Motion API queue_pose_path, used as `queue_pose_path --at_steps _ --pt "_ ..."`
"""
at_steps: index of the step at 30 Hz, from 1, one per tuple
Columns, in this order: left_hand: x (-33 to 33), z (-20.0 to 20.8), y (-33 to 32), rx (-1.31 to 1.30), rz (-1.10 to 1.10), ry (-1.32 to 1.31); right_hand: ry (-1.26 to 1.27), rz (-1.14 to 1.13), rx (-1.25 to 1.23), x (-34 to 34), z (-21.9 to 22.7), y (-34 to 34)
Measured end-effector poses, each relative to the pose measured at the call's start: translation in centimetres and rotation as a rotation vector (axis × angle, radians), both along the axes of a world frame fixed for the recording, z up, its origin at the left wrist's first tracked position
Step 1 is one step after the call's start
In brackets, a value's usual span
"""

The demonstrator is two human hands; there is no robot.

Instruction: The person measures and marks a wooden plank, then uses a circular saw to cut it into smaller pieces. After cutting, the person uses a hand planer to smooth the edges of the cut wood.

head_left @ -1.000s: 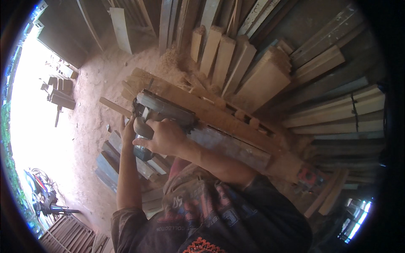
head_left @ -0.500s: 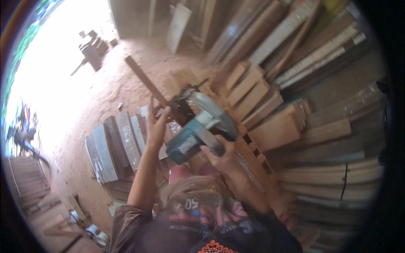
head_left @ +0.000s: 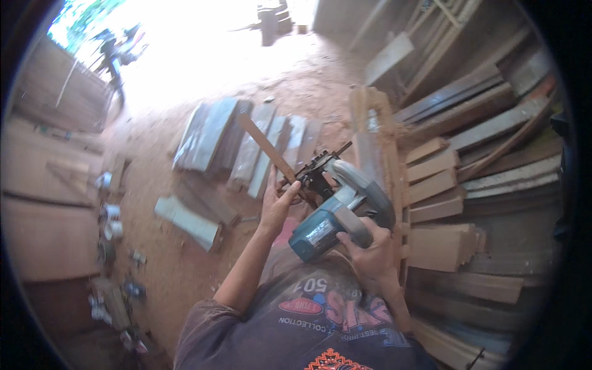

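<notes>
A teal and grey circular saw (head_left: 317, 231) is held up in front of my body, its blade guard (head_left: 370, 191) to the right. My right hand (head_left: 373, 243) wraps round its rear handle. My left hand (head_left: 280, 197) grips a narrow wooden strip (head_left: 268, 148) close against the saw's dark base plate (head_left: 317, 179). One end of the strip sticks out up and to the left; its lower end is hidden behind the saw. The blade itself cannot be made out.
Several boards (head_left: 216, 135) lie on the dirt floor ahead, and a pale short board (head_left: 188, 222) lies nearer. A long timber bench (head_left: 391, 148) stands to the right, with cut blocks (head_left: 435, 188) and stacked planks (head_left: 493, 216) beyond. A motorbike (head_left: 114, 58) stands far left.
The view has turned left, so the floor boards now show farther right. Both hands keep their hold on the saw and the strip, which appear farther right in the picture.
</notes>
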State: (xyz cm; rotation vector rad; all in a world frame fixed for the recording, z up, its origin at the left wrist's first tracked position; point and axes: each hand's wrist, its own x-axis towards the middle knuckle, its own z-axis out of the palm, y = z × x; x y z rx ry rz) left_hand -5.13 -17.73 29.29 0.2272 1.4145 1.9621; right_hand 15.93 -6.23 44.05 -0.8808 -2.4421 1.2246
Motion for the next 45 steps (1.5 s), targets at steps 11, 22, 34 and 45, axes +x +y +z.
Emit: queue_pose_path --at_steps 11,22,34,45 --pt "14.7 -6.5 -16.7 -0.248 0.304 -0.363 -0.068 0.368 -0.275 6.1 -6.7 -8.1" --pt "28.6 -17.8 -33.0 -0.693 0.373 -0.492 -0.259 0.468 -0.193 10.3 -11.2 -13.2" --pt "40.0 -22.7 -45.1 -1.164 -0.288 -0.28 -0.461 0.529 -0.114 11.9 -16.6 -19.1" --pt "41.0 -28.1 -52.0 -1.19 -0.584 -0.302 -0.682 0.579 -0.004 14.0 -26.4 -27.1"
